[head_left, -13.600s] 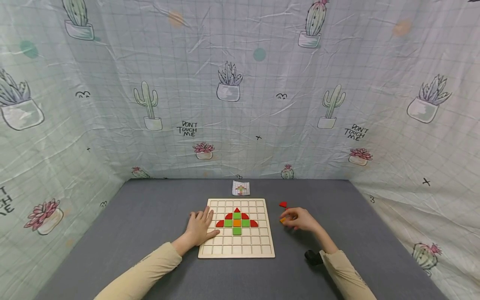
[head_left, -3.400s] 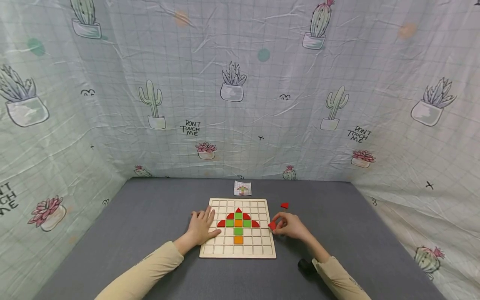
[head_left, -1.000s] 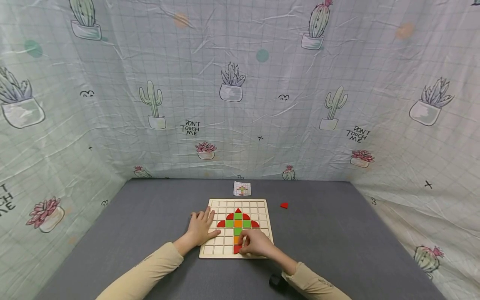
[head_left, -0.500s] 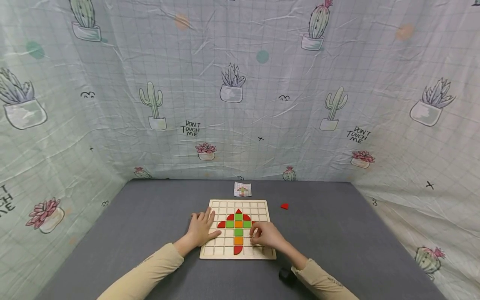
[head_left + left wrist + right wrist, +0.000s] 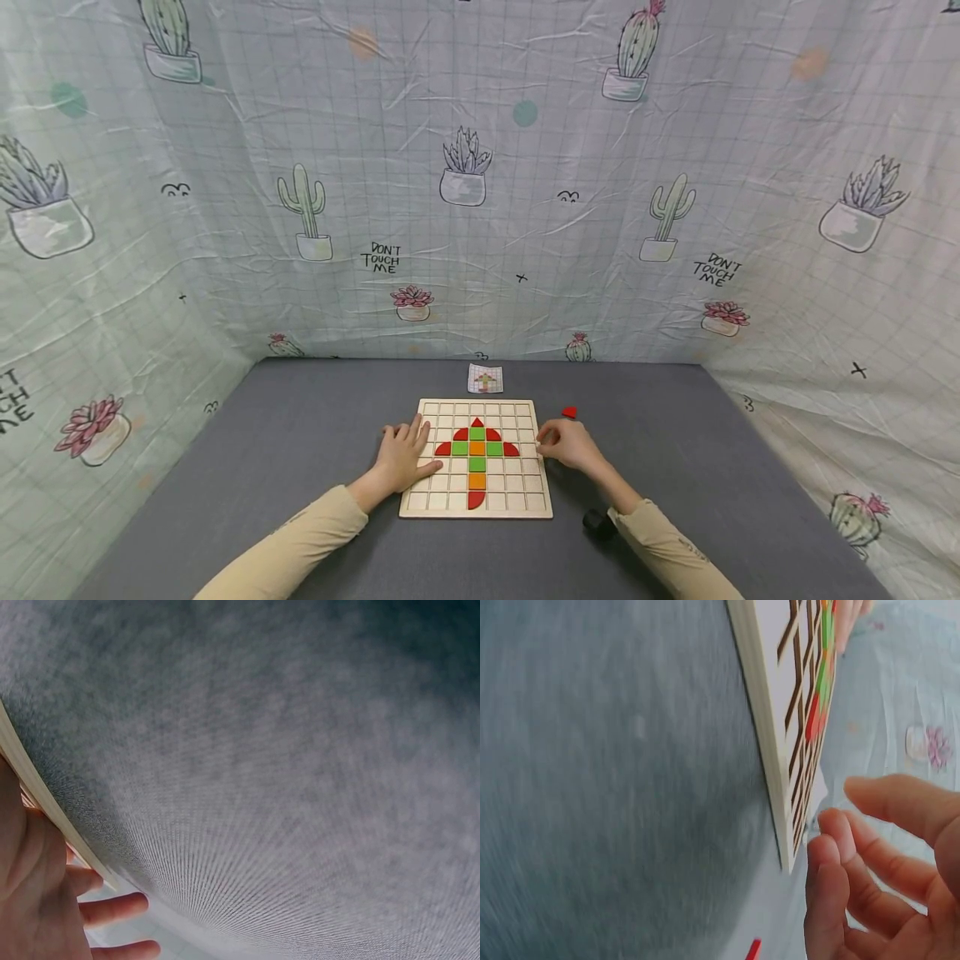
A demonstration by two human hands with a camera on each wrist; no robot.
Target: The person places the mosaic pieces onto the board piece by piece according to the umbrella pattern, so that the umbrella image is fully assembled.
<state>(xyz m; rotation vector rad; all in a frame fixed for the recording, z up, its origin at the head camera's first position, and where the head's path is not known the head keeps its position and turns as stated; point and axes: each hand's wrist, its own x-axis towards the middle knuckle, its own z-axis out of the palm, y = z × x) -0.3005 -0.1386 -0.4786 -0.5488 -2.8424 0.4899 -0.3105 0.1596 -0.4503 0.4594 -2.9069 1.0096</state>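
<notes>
My left hand point(image 5: 400, 458) rests with extended fingers on the left edge of a wooden grid board point(image 5: 521, 492). Red, green and orange pieces on it form an arrow-like figure. At the bottom of the figure's column lies a red quarter-round piece point(image 5: 476, 500), below an orange square point(image 5: 477, 481). My right hand point(image 5: 572, 444) hovers by the board's right edge, fingers loosely bent. A gap shows between thumb and fingers in the right wrist view, with nothing held. Just beyond that hand, a loose red piece point(image 5: 570, 412) lies on the table, partly visible.
Behind the board lies a small card point(image 5: 485, 379) printed with a similar coloured figure. A black object point(image 5: 598, 524) sits at the right wrist, by the sleeve. The grey table point(image 5: 322, 425) meets a cactus-print cloth point(image 5: 517, 317) at its back and sides.
My right hand let go of the red quarter-round piece at the column's bottom, then moved right and away across the board towards the loose red piece. The left hand stayed in place.
</notes>
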